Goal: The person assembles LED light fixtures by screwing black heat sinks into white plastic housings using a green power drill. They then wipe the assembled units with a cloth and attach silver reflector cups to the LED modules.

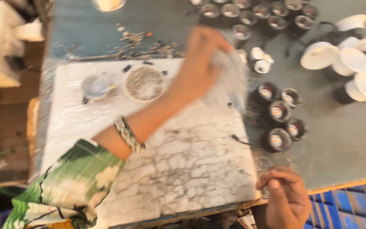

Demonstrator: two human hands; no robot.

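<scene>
Two hands show in the head view; the left hand [200,68] reaches far across the white cracked board [178,169] that lies on the grey counter [344,144], its grip clenched on a blurred whitish bundle [229,80], which looks like a thin bag or cloth, though I cannot tell which; that bundle hangs just above the board's far right corner, beside a cluster of small black round parts [278,121] standing on the counter to the right; a metal bangle [128,135] sits on the left wrist, next to a green floral sleeve [68,186]; the right hand [286,199] rests at the near right corner of the board, fingers curled loosely, grasping nothing visible; on the far left of the board stands a shallow round dish of small screws [144,83]; white round caps [352,68] lie at the far right; a blue crate [352,208] sits at the near right.
</scene>
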